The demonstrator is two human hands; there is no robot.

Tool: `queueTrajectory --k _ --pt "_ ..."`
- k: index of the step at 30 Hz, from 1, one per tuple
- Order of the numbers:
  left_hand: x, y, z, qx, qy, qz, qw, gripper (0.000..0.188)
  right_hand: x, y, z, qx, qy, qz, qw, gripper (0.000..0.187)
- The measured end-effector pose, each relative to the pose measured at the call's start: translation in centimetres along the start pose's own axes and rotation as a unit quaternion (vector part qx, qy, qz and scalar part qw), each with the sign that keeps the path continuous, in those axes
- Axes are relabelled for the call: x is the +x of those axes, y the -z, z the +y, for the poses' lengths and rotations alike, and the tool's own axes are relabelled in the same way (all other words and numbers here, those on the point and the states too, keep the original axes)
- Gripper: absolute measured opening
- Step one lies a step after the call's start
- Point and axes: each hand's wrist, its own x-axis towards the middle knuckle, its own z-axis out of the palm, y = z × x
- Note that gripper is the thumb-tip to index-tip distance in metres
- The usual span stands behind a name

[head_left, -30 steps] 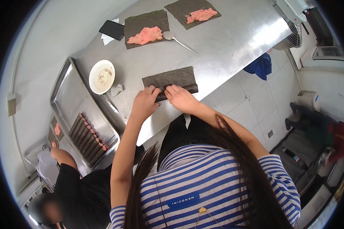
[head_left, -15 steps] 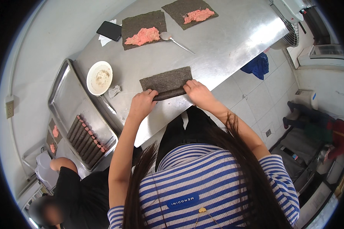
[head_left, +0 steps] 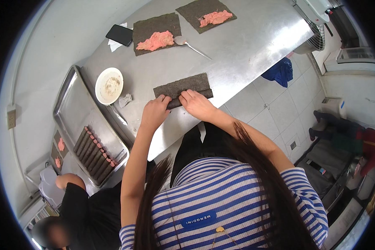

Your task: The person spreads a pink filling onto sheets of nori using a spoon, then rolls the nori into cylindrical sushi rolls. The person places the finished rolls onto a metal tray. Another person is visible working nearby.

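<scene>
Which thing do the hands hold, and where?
The dark sheet, by its rolled near edge: left hand toward the left end, right hand near the middle.

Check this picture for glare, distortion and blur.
Head view: glare at the right end of the steel table; lines on the left wall bow near the rim; the co-worker's head is blurred; left hand and right hand look fairly sharp.

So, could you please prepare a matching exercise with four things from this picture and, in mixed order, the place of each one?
1. partly rolled seaweed sheet
2. metal spoon
3. white bowl
4. seaweed rolls

A. inside the metal tray
B. beside a crumpled tissue
C. at the left hand and right hand
D. by a flat seaweed sheet

Pairs: 1-C, 2-D, 3-B, 4-A
</scene>
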Motion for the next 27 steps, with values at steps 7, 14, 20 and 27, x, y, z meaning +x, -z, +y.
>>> queueTrajectory --k 7,14,20,27 --pt "-0.7 -1.9 -0.3 0.043 -0.001 0.040 0.998 0.027 -2.2 0.8 1.8 0.004 -0.029 -0.028 0.999 0.020" --pt "-0.5 -1.5 -0.1 0.024 0.043 0.012 0.999 0.028 -4.5 2.6 4.4 0.014 -0.115 -0.114 0.987 0.015" --pt "0.2 -0.6 -0.2 -0.036 0.044 -0.007 0.998 0.032 -1.7 2.1 2.5 0.120 -0.022 0.010 0.993 0.019" --pt "-1.0 -0.5 -0.4 0.006 0.041 0.009 0.999 0.033 1.3 -0.5 -0.7 0.137 -0.033 -0.101 0.985 0.029"
